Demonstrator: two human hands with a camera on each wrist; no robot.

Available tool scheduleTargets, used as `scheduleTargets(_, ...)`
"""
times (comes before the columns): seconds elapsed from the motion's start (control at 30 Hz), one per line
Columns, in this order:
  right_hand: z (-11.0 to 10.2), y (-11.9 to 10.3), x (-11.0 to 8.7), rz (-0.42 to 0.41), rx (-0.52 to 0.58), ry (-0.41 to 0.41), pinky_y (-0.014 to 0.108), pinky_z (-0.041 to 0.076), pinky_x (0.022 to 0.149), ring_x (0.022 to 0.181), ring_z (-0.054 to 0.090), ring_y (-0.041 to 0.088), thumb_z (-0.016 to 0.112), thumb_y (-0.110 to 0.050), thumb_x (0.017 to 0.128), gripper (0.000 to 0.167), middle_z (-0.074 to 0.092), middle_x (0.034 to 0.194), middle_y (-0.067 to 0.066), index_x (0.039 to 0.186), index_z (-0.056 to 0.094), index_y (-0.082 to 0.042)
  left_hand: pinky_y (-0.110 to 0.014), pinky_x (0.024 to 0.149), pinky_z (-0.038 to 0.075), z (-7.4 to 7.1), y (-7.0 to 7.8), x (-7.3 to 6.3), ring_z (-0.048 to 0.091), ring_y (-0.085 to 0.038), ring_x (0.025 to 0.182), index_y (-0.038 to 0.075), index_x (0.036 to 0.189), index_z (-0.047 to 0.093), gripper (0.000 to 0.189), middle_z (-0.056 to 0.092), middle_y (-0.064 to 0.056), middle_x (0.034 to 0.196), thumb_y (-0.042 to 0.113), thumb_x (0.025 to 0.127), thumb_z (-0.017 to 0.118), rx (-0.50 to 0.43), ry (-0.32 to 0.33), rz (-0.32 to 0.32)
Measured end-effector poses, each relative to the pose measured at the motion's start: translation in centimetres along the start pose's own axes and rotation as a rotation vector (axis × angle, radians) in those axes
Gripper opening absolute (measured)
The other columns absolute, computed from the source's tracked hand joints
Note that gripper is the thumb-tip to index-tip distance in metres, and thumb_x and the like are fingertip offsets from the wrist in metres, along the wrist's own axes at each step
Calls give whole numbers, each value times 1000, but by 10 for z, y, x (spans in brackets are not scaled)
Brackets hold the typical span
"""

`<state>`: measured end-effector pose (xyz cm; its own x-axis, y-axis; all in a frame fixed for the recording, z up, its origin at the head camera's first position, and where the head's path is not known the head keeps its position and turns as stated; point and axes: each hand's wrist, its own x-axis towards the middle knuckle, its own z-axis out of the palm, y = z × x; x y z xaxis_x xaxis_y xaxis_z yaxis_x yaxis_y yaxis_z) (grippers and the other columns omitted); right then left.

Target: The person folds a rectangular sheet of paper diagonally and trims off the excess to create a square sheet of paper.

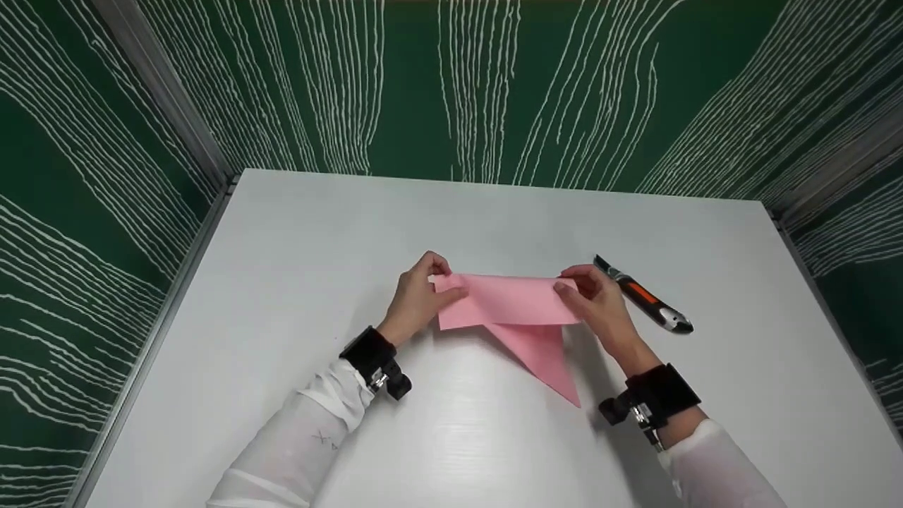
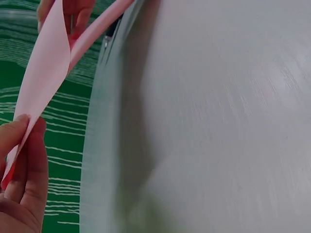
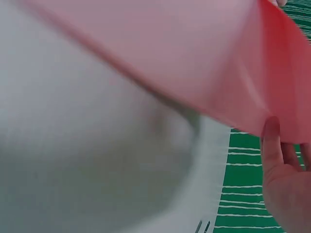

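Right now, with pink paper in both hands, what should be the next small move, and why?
Perhaps lower the pink paper onto the table and press it flat: the left hand and right hand pinch its ends, and it looks curved in both wrist views.

Room leftward, utility knife (image 1: 640,293) beside right fingers (image 1: 590,271)
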<state>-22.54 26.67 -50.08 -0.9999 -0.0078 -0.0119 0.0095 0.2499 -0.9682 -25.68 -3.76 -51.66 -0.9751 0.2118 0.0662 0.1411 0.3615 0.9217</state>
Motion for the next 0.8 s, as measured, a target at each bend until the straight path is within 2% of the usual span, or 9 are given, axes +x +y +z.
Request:
scheduleTargets(0.17, -2, -4, 1, 105, 46, -79, 16, 52, 84, 98, 64, 3, 70, -13, 93, 55, 68, 107, -10, 142, 48, -2, -21, 53, 34, 0, 2, -1, 40, -8, 54, 19, 107, 52, 39, 66, -4, 112, 25, 83, 82, -38, -20, 4)
scheduleTargets(0.3, -2, -4, 3, 151, 29, -101, 16, 51, 85, 97, 64, 2, 69, -14, 94, 58, 68, 106, -9, 144, 44, 1, -19, 59, 43, 1, 4, -3, 54, -7, 63, 16, 110, 56, 38, 66, -3, 111, 20, 83, 82, -71, -33, 14)
scheduleTargets(0.4, 0, -3, 4, 183, -33, -102, 17, 51, 80, 91, 63, 3, 69, -28, 95, 59, 67, 101, -9, 143, 47, -1, -19, 63, 49, 2, 4, -4, 63, -8, 71, 12, 114, 59, 38, 66, -5, 113, 16, 83, 82, -107, -41, 32)
scheduleTargets(0.53, 1, -2, 5, 229, -133, -127, 19, 48, 73, 81, 57, 6, 64, -42, 97, 61, 63, 94, -4, 142, 50, -3, -18, 61, 48, 4, 4, -3, 62, -11, 69, 9, 118, 62, 41, 67, -8, 116, 15, 83, 82, -139, -40, 62)
scheduleTargets(0.63, 0, -2, 5, 232, -138, -145, 20, 49, 74, 81, 57, 6, 65, -38, 97, 58, 62, 94, -3, 138, 53, 1, -17, 62, 49, 3, 4, -3, 63, -12, 70, 9, 119, 64, 41, 66, -10, 119, 14, 83, 82, -150, -41, 69)
scheduleTargets(0.8, 0, -5, 2, 185, -86, -104, 19, 52, 78, 81, 57, 5, 70, -25, 95, 44, 62, 83, -8, 121, 60, 9, -19, 63, 51, 1, 3, -3, 63, -10, 70, 14, 117, 66, 38, 67, -7, 118, 14, 83, 82, -143, -45, 62)
